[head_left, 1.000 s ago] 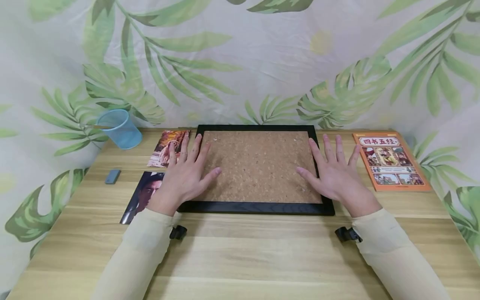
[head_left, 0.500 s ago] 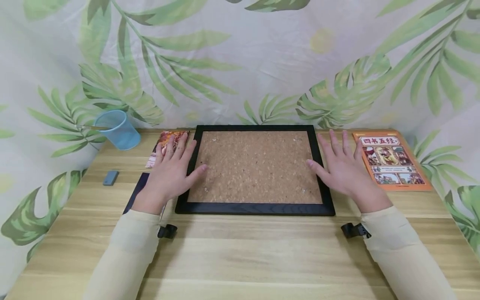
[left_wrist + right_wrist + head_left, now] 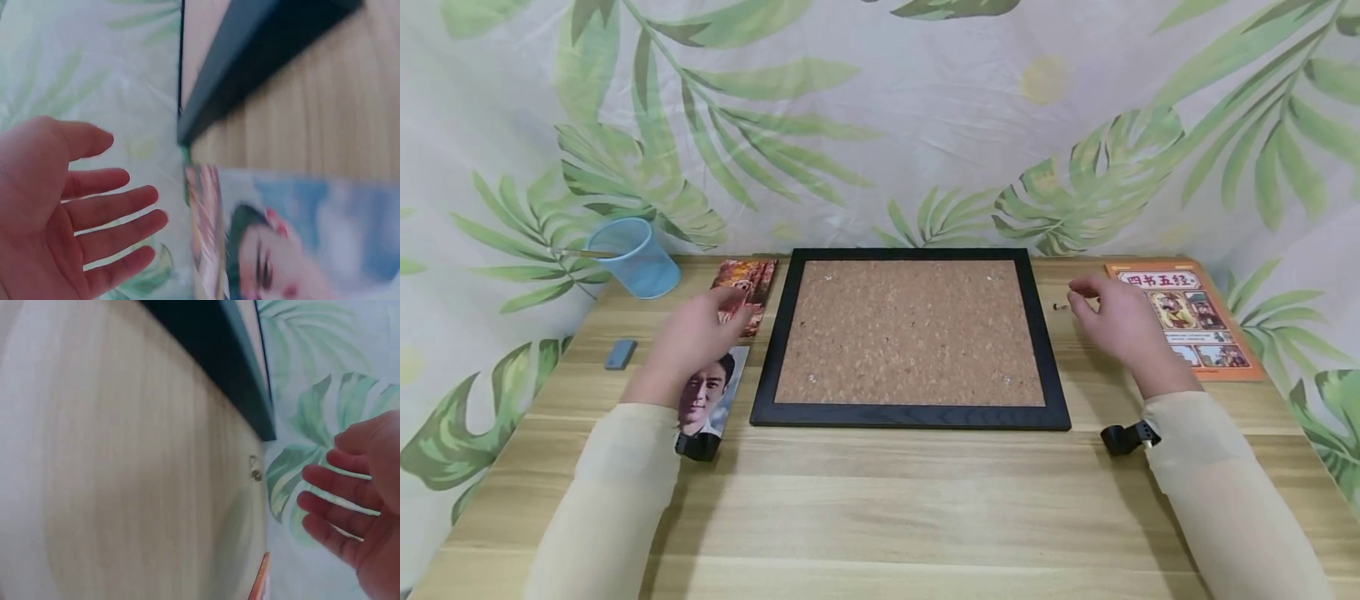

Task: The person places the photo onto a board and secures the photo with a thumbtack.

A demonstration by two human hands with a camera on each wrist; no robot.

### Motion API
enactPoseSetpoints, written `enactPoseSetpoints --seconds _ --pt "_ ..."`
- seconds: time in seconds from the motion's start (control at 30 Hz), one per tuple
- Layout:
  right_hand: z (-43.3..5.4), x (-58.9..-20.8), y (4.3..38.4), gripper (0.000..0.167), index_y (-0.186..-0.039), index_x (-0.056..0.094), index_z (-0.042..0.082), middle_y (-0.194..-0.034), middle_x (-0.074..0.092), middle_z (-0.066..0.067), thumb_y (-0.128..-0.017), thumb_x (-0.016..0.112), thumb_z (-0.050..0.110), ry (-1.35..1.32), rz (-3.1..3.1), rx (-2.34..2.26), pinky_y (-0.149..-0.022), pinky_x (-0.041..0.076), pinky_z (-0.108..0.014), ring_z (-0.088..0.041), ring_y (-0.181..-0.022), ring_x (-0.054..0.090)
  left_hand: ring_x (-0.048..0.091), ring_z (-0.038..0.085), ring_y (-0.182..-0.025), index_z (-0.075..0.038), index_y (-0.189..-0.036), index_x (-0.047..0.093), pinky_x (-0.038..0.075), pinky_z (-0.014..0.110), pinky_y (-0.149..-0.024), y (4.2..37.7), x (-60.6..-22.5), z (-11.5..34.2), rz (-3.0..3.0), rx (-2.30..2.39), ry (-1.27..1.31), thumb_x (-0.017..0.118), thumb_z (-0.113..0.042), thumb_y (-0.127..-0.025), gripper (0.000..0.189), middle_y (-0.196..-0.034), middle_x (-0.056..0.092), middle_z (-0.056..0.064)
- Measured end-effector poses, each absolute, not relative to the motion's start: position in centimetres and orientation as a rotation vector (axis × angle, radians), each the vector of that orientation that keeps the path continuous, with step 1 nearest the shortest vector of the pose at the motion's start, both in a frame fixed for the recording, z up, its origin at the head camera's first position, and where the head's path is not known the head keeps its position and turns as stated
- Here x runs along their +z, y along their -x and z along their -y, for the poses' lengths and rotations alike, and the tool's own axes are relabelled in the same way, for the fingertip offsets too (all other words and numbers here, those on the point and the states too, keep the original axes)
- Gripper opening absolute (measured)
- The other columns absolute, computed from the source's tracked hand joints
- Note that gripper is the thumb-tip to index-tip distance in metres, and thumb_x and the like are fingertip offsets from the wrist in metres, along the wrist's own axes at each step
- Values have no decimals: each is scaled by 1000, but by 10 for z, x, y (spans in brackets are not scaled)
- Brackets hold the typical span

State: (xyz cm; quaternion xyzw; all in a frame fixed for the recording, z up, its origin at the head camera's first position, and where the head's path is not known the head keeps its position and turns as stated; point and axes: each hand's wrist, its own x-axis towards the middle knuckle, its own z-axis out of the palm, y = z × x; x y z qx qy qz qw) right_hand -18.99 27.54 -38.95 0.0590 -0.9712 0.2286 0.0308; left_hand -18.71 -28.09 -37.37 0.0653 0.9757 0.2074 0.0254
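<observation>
A cork board (image 3: 910, 333) in a black frame (image 3: 910, 416) lies flat at the middle of the table, with a small pushpin near each corner. To its left my left hand (image 3: 688, 337) hovers over two photo prints, its fingers loosely bent and holding nothing. One is an orange autumn picture (image 3: 763, 287), partly hidden by the fingers; the nearer one is a portrait photo (image 3: 718, 400), partly under the wrist. On the right my right hand (image 3: 1120, 321) is held over the book's left edge, fingers relaxed and apart from small metallic pins (image 3: 256, 472) on the table.
An orange comic-style book (image 3: 1217, 362) lies at the right. At the back left stands a blue mesh cup (image 3: 651, 267) with a thin stick in it. A small grey-blue block (image 3: 621, 354) lies at the left. A leaf-patterned cloth (image 3: 925, 125) hangs behind the table.
Both hands have moved outward off the board, the left one leftward and the right one rightward. Their spread fingers have relaxed and bent, and the portrait photo and small pins now show.
</observation>
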Motion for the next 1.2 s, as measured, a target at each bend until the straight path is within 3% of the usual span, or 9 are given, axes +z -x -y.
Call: enactPoseSetpoints --seconds 0.07,0.2,0.37,0.57,0.73,0.83,0.97,1.07,1.2 --pt "-277 -394 196 38 -133 67 -8 -126 70 -33 -111 56 21 -180 3008 723 -96 51 -66 -50 -115 65 69 49 -112 5 -143 62 52 66 -96 194 -376 291 -3018 635 -143 53 -35 -111 52 -129 71 32" --pt "-279 -404 208 34 -124 70 -10 -119 69 -33 -107 60 17 -216 3041 699 -101 43 -61 -48 -113 61 66 46 -106 9 -138 62 51 65 -93 208 -381 309 -2986 547 -18 55 -36 -109 54 -122 69 32" --pt "-277 -413 216 32 -117 76 -8 -118 70 -30 -104 64 19 -245 3047 622 -100 30 -58 -44 -114 54 60 51 -117 13 -144 53 49 68 -101 219 -388 322 -2938 484 97 60 -41 -107 66 -134 60 38" --pt "-275 -415 218 32 -116 77 -5 -119 70 -28 -103 67 23 -234 3082 538 -104 28 -59 -45 -120 51 33 69 -139 15 -158 32 36 78 -113 226 -395 327 -2881 380 186 63 -54 -103 93 -153 29 50" --pt "-274 -415 219 32 -114 78 -5 -117 73 -28 -103 68 24 -242 3099 502 -109 27 -61 -48 -122 53 40 69 -133 15 -162 24 40 76 -112 231 -397 327 -2829 446 227 67 -55 -101 101 -157 18 51" --pt "-273 -414 219 31 -112 78 -6 -114 74 -28 -103 68 22 -239 3092 515 -107 27 -62 -49 -120 53 42 64 -136 14 -163 23 39 73 -116 233 -399 329 -2820 526 225 69 -50 -101 100 -158 21 50" --pt "-272 -413 218 28 -110 78 -6 -110 73 -27 -103 67 19 -218 3075 573 -100 28 -60 -47 -116 52 43 59 -139 11 -164 20 36 71 -119 233 -402 333 -2810 681 230 70 -39 -103 94 -157 35 45" --pt "-272 -414 217 26 -108 79 -5 -108 72 -26 -103 68 17 -208 3066 606 -100 29 -59 -45 -114 52 51 54 -130 8 -166 19 42 69 -113 232 -403 336 -2826 791 213 67 -30 -104 87 -149 46 42" --pt "-273 -415 217 24 -107 79 -4 -107 72 -24 -103 68 18 -206 3065 621 -101 29 -59 -45 -113 51 54 51 -123 2 -170 16 48 65 -103 227 -404 338 -2830 964 168 63 -24 -107 83 -147 45 42"
